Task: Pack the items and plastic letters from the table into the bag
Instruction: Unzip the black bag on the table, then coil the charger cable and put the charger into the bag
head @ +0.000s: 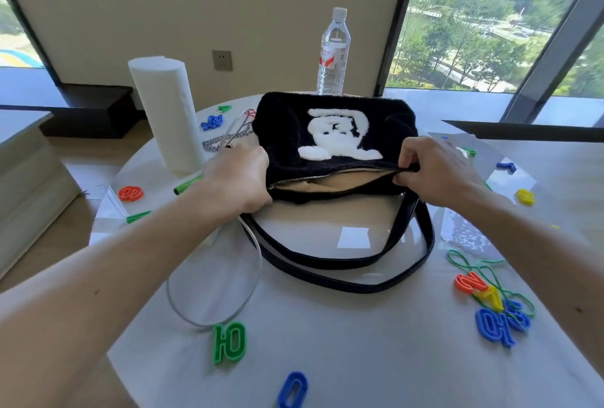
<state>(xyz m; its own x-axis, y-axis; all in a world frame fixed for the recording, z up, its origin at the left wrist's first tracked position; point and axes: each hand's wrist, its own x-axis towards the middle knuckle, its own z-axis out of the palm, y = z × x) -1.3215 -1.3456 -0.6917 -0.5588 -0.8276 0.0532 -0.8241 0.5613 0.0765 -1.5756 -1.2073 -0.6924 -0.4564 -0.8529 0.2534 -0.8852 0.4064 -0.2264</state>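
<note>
On the round white surface (pixel 327 358), the black fluffy fabric bag (pixel 333 133) lies at centre, its zip partly open. Our left hand (pixel 238 178) grips its left end with fingers curled; our right hand (pixel 434 168) pinches the zip edge. A white paper roll (pixel 166 113) and a clear water bottle (pixel 333 54) stand behind it, and coloured plastic letters (pixel 229 342) lie scattered around.

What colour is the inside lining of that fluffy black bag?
Beige: the lining shows best in the head view.

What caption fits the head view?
Left hand and right hand hold open the black plush bag; plastic letters, paper roll and water bottle sit around it.
</note>
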